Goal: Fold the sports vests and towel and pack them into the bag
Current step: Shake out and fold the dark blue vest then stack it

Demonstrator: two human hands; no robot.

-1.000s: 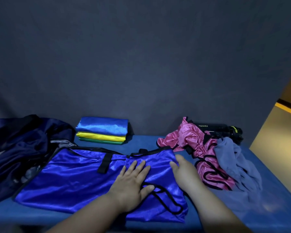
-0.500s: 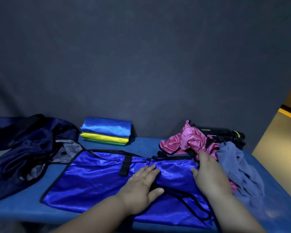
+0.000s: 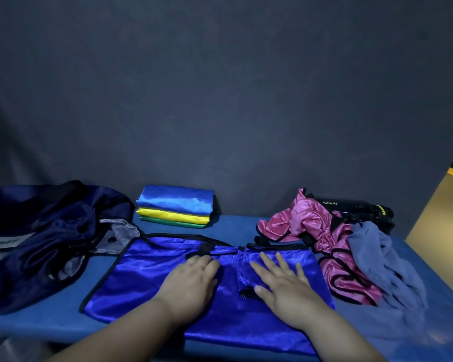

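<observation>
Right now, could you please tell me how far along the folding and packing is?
Done: three folded vests sit stacked at the back. In hand: the left hand and right hand press flat on the blue vest spread on the table. Left: the pink vest and the grey towel lie crumpled on the right, and the folded vests are outside the dark bag, so packing looks unstarted.
</observation>
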